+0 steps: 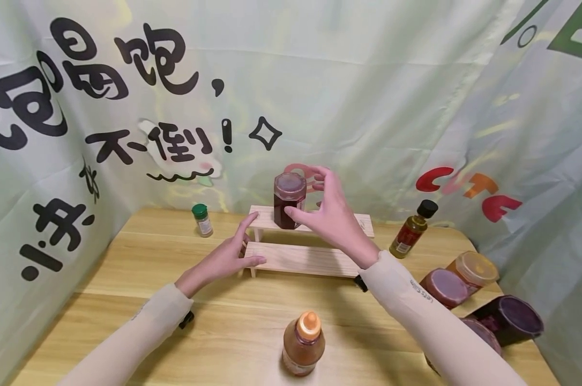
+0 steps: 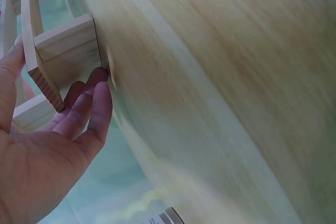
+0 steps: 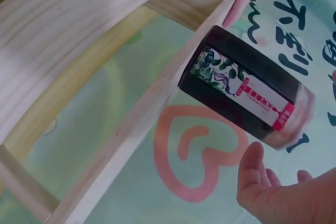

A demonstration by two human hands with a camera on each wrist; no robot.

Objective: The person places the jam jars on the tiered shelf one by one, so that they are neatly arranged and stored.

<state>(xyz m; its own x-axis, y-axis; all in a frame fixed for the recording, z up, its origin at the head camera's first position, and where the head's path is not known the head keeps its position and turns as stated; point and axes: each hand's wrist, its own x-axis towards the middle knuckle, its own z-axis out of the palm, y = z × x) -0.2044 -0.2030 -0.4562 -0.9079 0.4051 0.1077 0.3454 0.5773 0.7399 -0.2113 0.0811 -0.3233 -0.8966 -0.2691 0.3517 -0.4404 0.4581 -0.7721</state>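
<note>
Hug the jar (image 1: 287, 197), likely heavy and slick, at 9 and 3 o'clock, right hand (image 1: 331, 214) wide, left hand (image 1: 228, 254) holding the shelf (image 1: 300, 258).

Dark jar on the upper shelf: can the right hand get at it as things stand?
Probably yes: the right hand is right beside the dark jar, with nothing visible blocking the way.

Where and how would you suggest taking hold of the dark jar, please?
I'd grip the dark jar around its flat-sided body, below the lid, probably from the right: it stands upright on the wooden rack, and the right hand hovers on that side.
</note>
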